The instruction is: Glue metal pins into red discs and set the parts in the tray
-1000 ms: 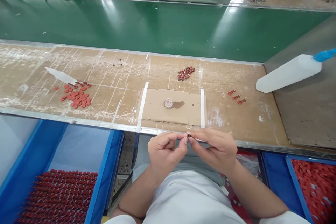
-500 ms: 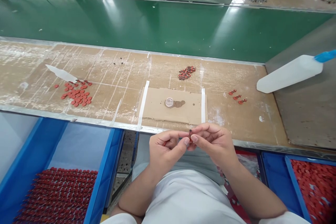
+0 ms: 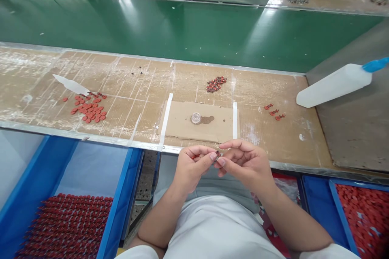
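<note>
Through the head camera I see the left hand (image 3: 192,168) pinching a small dark-and-red piece (image 3: 218,154) just before the near edge of the workbench (image 3: 185,83). The right hand's (image 3: 251,166) thumb is right at it, forefinger apart; whether it grips, I cannot tell. Beyond, a clear cup (image 3: 196,118) sits on cardboard (image 3: 182,130).

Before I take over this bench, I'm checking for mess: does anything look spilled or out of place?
Yes: a brown patch lies to the right of the small clear cup on the cardboard pad, looking like a spill. Also, one red disc lies apart from the pile at the left.
</note>
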Demonstrator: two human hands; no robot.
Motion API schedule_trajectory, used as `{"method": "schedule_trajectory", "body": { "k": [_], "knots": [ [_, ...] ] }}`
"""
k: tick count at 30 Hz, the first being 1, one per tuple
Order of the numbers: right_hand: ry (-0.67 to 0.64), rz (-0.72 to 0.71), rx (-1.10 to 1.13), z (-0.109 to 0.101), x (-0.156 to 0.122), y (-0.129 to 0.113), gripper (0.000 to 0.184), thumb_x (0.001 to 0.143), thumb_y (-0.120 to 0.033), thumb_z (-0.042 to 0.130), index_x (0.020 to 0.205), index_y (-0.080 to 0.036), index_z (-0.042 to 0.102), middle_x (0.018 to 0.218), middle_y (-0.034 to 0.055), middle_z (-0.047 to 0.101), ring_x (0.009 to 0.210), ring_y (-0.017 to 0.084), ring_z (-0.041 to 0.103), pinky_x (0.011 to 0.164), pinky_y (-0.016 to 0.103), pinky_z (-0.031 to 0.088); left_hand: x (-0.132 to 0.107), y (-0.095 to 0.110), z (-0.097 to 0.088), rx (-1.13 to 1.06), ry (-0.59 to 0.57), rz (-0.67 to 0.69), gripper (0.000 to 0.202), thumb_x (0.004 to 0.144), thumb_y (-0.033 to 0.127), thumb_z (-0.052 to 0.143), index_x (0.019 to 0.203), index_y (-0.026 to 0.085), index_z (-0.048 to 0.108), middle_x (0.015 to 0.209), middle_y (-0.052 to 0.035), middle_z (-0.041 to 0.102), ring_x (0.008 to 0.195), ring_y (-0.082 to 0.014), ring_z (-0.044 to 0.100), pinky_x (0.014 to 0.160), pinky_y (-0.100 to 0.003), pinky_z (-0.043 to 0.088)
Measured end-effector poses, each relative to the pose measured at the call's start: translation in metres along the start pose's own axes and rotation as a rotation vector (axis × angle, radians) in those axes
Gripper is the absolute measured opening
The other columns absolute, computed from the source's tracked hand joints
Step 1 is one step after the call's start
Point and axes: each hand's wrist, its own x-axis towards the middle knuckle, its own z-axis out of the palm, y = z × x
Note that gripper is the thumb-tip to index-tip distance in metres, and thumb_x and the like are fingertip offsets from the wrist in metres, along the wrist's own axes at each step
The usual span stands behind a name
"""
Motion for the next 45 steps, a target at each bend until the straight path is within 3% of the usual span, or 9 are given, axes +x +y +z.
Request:
{"method": "schedule_trajectory", "body": {
  "k": [7,11,15,19,24,29,34,39,45],
  "knots": [
    [-0.281,0.379,0.365,-0.011,0.012,0.002,0.060,0.077,-0.038,0.081,0.126,-0.021,0.049,0.066,-0.0031,0.071,0.040,0.009,0.060,0.039,0.016,0.046,0.001,-0.004,0.000,-0.080,-0.135,0.015,0.029,0.067,0.039,0.085,0.082,0.015,0.078,0.041,0.0063,0.043,0.038,-0.0017,0.024,0.040,-0.020,0.015],
    [-0.364,0.466,0.485,-0.011,0.013,0.008,0.061,0.078,-0.038,0.081,0.129,-0.022,0.050,0.064,-0.0050,0.067,0.039,0.006,0.056,0.039,0.013,0.043,-0.001,-0.014,0.000,-0.040,-0.040,0.150,0.027,0.066,0.038,0.086,0.076,0.015,0.075,0.041,0.0091,0.033,0.039,-0.0035,0.031,0.041,-0.020,0.028],
    [-0.378,0.448,0.502,-0.007,0.012,0.011,0.052,0.080,-0.039,0.078,0.122,-0.022,0.054,0.069,-0.0025,0.070,0.041,0.006,0.058,0.040,0.013,0.044,-0.002,-0.017,0.001,0.001,0.016,0.199,0.030,0.066,0.040,0.086,0.073,0.015,0.071,0.041,0.0076,0.039,0.039,-0.0069,0.042,0.042,-0.022,0.040],
    [-0.264,0.255,0.228,-0.001,0.008,0.008,0.041,0.086,-0.044,0.071,0.116,-0.019,0.058,0.072,0.0018,0.074,0.049,0.013,0.067,0.048,0.022,0.055,0.000,-0.014,0.003,-0.052,0.044,0.176,0.030,0.065,0.040,0.085,0.069,0.016,0.068,0.046,0.0048,0.050,0.040,-0.0063,0.042,0.045,-0.025,0.047],
    [0.120,-0.415,-0.528,0.000,0.001,0.003,0.014,0.088,-0.023,0.068,0.101,-0.022,0.072,0.088,0.0044,0.077,0.074,0.016,0.073,0.068,0.027,0.062,-0.001,-0.009,0.001,0.222,0.166,0.243,0.028,0.070,0.041,0.081,0.071,0.014,0.074,0.046,0.0090,0.029,0.045,-0.0046,0.028,0.047,-0.021,0.037],
    [0.144,-0.725,-0.876,-0.002,-0.001,-0.003,0.019,0.082,-0.010,0.070,0.097,-0.023,0.073,0.086,0.0024,0.078,0.074,0.017,0.074,0.068,0.027,0.061,-0.009,-0.004,0.002,0.463,0.200,0.321,0.025,0.076,0.038,0.075,0.079,0.014,0.077,0.050,0.0082,0.022,0.048,-0.0055,0.021,0.047,-0.022,0.027],
    [0.132,-0.856,-0.952,-0.002,0.000,-0.005,0.031,0.079,-0.004,0.071,0.103,-0.023,0.071,0.081,0.0019,0.077,0.067,0.015,0.072,0.066,0.027,0.061,-0.016,-0.001,0.007,0.483,0.206,0.355,0.021,0.078,0.034,0.073,0.082,0.014,0.078,0.051,0.0081,0.022,0.049,-0.0057,0.021,0.048,-0.023,0.025],
    [0.093,-0.796,-0.927,-0.003,-0.002,-0.007,0.035,0.083,-0.007,0.069,0.109,-0.030,0.071,0.083,-0.0005,0.078,0.065,0.016,0.072,0.062,0.029,0.061,-0.017,0.000,0.011,0.475,0.246,0.330,0.020,0.077,0.033,0.073,0.079,0.014,0.077,0.052,0.0080,0.021,0.049,-0.0057,0.020,0.048,-0.023,0.023],
    [0.134,-0.743,-0.960,-0.006,-0.001,-0.005,0.022,0.082,-0.013,0.072,0.098,-0.029,0.074,0.080,-0.0033,0.079,0.063,0.015,0.074,0.058,0.025,0.061,-0.015,0.001,0.007,0.646,0.195,0.399,0.014,0.077,0.027,0.071,0.079,0.014,0.076,0.051,0.0089,0.022,0.047,-0.0051,0.020,0.046,-0.022,0.023]
  ]
}}
